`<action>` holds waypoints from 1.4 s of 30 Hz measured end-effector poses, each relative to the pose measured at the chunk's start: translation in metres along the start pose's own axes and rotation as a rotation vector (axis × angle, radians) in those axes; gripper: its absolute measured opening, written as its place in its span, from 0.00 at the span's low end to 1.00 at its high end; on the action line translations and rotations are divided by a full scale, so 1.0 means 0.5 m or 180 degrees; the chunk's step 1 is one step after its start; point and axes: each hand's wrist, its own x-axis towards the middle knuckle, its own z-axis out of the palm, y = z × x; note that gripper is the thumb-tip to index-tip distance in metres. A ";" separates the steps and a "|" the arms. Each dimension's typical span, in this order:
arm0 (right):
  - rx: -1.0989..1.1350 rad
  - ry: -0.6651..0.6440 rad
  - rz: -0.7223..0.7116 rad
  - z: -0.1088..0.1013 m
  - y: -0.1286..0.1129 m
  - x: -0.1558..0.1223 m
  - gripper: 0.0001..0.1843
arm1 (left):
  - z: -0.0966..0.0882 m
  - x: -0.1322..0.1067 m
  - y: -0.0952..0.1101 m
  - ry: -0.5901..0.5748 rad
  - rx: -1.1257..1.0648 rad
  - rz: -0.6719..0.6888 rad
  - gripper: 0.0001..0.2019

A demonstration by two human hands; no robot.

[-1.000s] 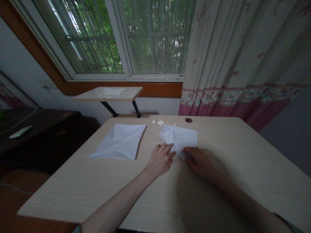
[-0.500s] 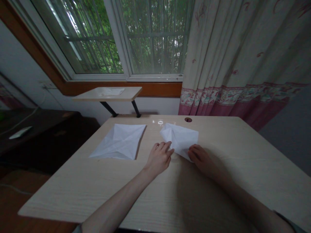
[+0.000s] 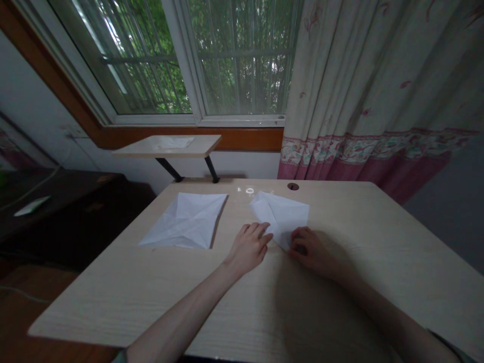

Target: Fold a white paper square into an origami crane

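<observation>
A folded sheet of white paper [image 3: 285, 212] lies on the desk in front of me, its creased flap showing at the left. My left hand [image 3: 251, 246] rests at the paper's lower left edge, fingers apart, with the index fingertip and thumb touching it. At the near right corner, my right hand [image 3: 308, 247] has its thumb and index finger curled together on the paper. That corner is partly hidden by the fingers. To the left lies a second white sheet [image 3: 189, 220], square with crossing creases, and neither hand touches it.
The pale wooden desk [image 3: 212, 297] carries a small raised shelf [image 3: 145, 146] at its back left, with a folded white paper [image 3: 177, 142] on top. A round cable hole [image 3: 293, 186] sits near the back edge. A patterned curtain [image 3: 359, 101] hangs behind on the right.
My right hand has drawn slightly left and nearer to me, its thumb now at the paper's near corner. The paper's near part has folded or shifted a little. My left hand moved slightly right.
</observation>
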 end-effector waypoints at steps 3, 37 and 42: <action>0.0120 -0.0082 -0.0039 -0.007 0.005 -0.001 0.07 | 0.001 0.000 0.000 -0.0007 -0.0027 -0.0011 0.17; -0.1007 0.0033 -0.0421 -0.019 -0.020 -0.007 0.15 | 0.014 -0.002 -0.010 -0.0088 -0.0471 0.0108 0.20; -0.0991 0.0012 -0.0339 -0.022 -0.027 -0.007 0.14 | 0.014 -0.004 -0.005 -0.0041 -0.0565 0.0155 0.20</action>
